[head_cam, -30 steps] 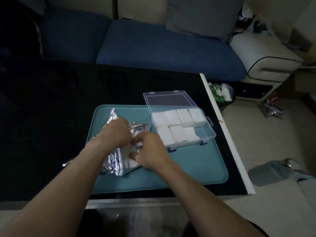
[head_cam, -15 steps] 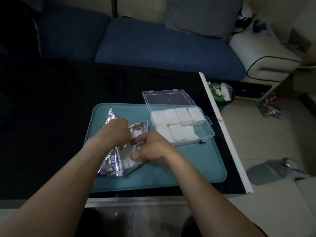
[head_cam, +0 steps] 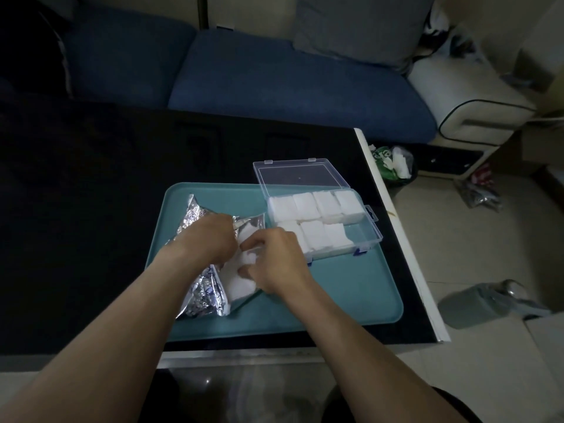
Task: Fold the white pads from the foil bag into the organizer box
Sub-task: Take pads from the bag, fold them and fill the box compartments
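Hidden: the left hand (head_cam: 210,239) covers the mouth of the foil bag (head_cam: 198,297); its grip probably holds the foil.
Right hand (head_cam: 274,261): fingers pinch a white pad (head_cam: 241,280) at the bag opening.
Bag axis: runs far-left to near-right on the teal tray (head_cam: 351,300).
Organizer box (head_cam: 360,239): lid open, seven folded pads (head_cam: 305,204) inside.

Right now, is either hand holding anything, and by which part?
The left hand grips the foil bag near its open mouth. The right hand pinches a white pad by its upper edge.
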`<state>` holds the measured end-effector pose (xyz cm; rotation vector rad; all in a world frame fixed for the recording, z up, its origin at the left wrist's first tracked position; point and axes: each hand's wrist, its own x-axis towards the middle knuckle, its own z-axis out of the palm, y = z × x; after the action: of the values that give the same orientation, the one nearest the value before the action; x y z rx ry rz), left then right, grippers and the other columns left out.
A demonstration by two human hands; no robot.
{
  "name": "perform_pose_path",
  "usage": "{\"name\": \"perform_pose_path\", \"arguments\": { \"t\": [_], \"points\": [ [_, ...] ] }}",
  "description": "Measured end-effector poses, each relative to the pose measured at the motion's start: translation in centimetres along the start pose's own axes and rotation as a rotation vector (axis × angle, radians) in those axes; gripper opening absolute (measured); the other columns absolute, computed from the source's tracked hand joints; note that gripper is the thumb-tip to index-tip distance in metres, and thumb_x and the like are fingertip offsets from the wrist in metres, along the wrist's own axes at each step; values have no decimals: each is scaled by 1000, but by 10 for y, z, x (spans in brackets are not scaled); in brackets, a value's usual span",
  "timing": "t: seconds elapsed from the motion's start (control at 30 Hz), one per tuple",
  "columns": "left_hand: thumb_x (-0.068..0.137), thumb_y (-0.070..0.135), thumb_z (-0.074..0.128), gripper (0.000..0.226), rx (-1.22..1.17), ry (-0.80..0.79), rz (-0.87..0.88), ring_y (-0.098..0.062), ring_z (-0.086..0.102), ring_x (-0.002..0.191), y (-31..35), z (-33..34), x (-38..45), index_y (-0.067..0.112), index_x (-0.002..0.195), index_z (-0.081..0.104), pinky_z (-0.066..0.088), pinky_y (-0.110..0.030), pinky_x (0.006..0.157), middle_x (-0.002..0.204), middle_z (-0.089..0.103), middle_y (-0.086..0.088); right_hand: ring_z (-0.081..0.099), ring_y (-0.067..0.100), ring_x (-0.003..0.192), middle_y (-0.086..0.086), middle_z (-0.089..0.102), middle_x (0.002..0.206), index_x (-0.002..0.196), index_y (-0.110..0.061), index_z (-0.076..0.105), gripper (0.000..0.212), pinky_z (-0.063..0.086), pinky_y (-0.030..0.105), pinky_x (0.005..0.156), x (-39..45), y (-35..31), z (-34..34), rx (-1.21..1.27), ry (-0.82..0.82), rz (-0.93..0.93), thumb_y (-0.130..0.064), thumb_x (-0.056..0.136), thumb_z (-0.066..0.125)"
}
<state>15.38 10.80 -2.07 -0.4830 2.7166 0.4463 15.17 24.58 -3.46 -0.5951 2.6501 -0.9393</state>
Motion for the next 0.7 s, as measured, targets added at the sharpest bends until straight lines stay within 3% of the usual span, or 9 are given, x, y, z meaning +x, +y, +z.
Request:
{"name": "perform_pose_path", "arguments": {
  "t": [0.13, 0.2, 0.33, 0.4, 0.57, 0.6, 0.7],
  "points": [
    [94, 8, 49, 33, -9, 3, -6, -29, 56, 116, -2, -4, -2, 7, 127, 53, 46, -36, 92, 128, 56, -15, 58, -1, 74, -8, 76, 103, 101, -21, 79, 32, 41, 6, 68, 3, 7, -15, 124, 119, 54, -11, 71, 84],
    [95, 10, 48, 34, -10, 5, -9, -30, 55, 118, -3, -5, -3, 7, 129, 52, 46, -39, 97, 131, 55, -15, 58, -7, 69, -9, 75, 98, 100, -19, 79, 28, 43, 3, 66, 6, 11, -22, 184, 133, 74, -12, 73, 84],
    [97, 14, 48, 34, 1, -22, -2, -30, 54, 119, -2, -7, -7, 8, 130, 51, 45, -39, 98, 133, 53, -15, 69, 12, 95, -1, 77, 103, 103, -16, 79, 26, 52, 20, 87, 4, 13, -19, 95, 73, 76, -18, 77, 84],
    [95, 16, 48, 37, 6, -25, -7, -31, 54, 120, -3, -7, -7, 8, 131, 50, 46, -41, 99, 134, 52, -15, 69, 15, 97, -1, 77, 103, 104, -14, 78, 27, 53, 27, 92, 3, 12, -15, 86, 103, 71, -17, 78, 83],
    [94, 23, 48, 35, -30, -27, -19, -32, 53, 118, -3, -9, -7, 10, 127, 50, 46, -44, 99, 132, 53, -16, 64, 0, 70, -7, 75, 93, 97, -16, 80, 22, 44, 0, 65, 5, 15, -30, 160, 193, 69, -17, 76, 82],
    [94, 24, 49, 36, -40, -25, -19, -32, 54, 117, -3, -10, -7, 10, 127, 50, 46, -45, 99, 131, 54, -16, 66, 0, 70, -10, 73, 90, 96, -17, 80, 21, 46, 2, 66, 5, 17, -34, 192, 193, 87, -17, 75, 82],
    [92, 32, 57, 48, -45, -10, -6, -34, 51, 120, -2, -10, -7, 11, 133, 43, 45, -47, 100, 133, 51, -17, 73, 10, 68, -7, 74, 95, 96, -15, 79, 21, 60, 25, 70, 7, 24, -39, 314, 145, 167, -13, 75, 83]
  ]
}}
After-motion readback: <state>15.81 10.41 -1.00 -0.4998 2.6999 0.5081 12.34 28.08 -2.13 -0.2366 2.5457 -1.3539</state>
